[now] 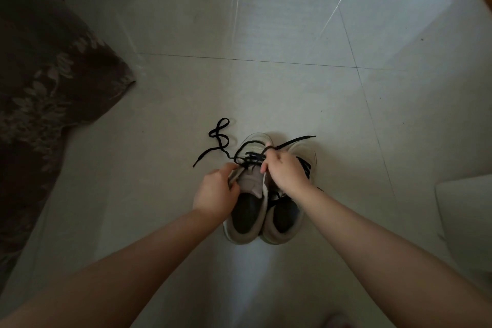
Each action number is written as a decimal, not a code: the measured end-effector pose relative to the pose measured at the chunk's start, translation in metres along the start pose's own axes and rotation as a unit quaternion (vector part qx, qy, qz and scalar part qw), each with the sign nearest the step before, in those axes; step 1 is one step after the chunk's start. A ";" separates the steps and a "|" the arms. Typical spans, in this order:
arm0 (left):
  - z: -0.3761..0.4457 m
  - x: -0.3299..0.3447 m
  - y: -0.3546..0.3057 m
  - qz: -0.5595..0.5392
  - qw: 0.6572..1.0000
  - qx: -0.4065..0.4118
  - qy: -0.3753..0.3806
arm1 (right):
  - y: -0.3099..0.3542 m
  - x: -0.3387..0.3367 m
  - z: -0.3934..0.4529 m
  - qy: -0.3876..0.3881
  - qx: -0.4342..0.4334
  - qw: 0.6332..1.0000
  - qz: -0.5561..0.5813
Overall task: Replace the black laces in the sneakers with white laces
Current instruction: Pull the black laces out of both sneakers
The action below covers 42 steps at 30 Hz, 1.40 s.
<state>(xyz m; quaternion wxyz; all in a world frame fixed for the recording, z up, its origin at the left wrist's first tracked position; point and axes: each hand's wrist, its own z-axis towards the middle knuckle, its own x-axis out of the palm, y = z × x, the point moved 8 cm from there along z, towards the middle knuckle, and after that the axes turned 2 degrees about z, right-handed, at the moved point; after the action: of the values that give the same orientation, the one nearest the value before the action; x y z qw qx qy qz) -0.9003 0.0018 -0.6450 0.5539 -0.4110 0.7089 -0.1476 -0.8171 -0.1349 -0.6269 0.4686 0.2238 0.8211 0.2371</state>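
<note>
Left sneaker (246, 210) apparently empty, right hand (286, 172) pinching black lace (222, 141)

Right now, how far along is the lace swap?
Early. Done: the left sneaker's black lace is partly out, its loose end trailing on the floor. In hand: right hand pulls that lace; left hand grips the sneaker's side. Left: the right sneaker looks still laced; no white laces in view.

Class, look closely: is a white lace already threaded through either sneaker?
No: only the black lace shows, running from the left sneaker across the floor.
</note>
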 end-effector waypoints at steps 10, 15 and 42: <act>0.001 -0.004 0.003 0.005 1.000 -0.006 -0.006 | -0.006 -0.016 0.010 0.048 0.074 0.935 0.344; -0.001 -0.004 0.004 0.004 1.000 -0.010 -0.005 | 0.009 -0.020 0.008 0.100 -0.073 0.988 -0.089; -0.002 -0.003 0.002 0.013 1.000 -0.005 -0.001 | 0.003 -0.065 0.008 0.094 0.045 0.885 0.454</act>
<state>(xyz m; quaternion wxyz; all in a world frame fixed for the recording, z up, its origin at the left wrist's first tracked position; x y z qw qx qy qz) -0.9027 0.0047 -0.6435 0.5540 -0.4046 0.7146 -0.1367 -0.7801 -0.1690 -0.5853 0.2196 0.5696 0.6797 0.4067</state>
